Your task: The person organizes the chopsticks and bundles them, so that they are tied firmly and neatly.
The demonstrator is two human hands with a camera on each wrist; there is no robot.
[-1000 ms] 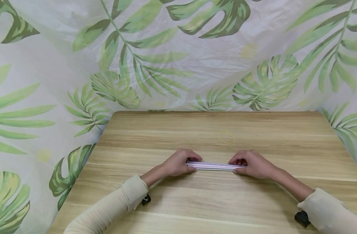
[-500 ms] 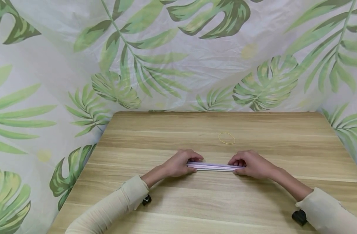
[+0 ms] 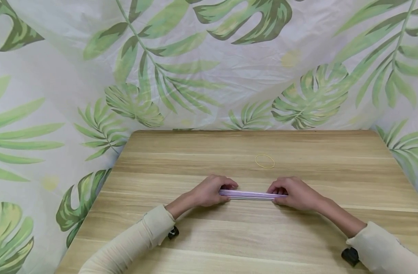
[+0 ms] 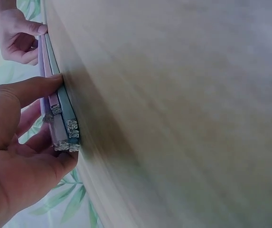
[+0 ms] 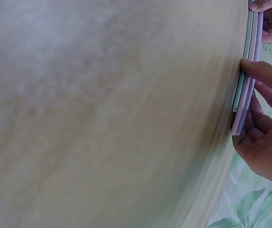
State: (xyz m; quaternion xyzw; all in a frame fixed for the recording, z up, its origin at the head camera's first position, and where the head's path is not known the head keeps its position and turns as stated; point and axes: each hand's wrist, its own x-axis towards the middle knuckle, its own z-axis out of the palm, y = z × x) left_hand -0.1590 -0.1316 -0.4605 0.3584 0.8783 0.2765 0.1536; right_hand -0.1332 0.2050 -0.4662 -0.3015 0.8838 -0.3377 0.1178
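Right at the fingertips now: the left hand (image 3: 209, 191) curls its thumb and fingers (image 4: 33, 88) around one end of a slim bundle of pastel purple, pink and teal sticks (image 3: 250, 195), pinching it from both sides. In the left wrist view the stick ends (image 4: 67, 135) show silvery, glittery tips just past the thumb. Over on the other end, the right hand (image 3: 294, 193) does the same, thumb on the near side, fingers (image 5: 264, 71) wrapped over the far side, squeezing the sticks together. The bundle lies level on the light wooden table (image 3: 250, 236), near its middle, lined up left to right between the two hands. Beyond it, well apart from either hand, a thin yellow rubber band (image 3: 264, 161) lies flat on the wood. Cream sleeves (image 3: 133, 238) cover both forearms, and a white cloth printed with green leaves (image 3: 209, 68) hangs behind the table.
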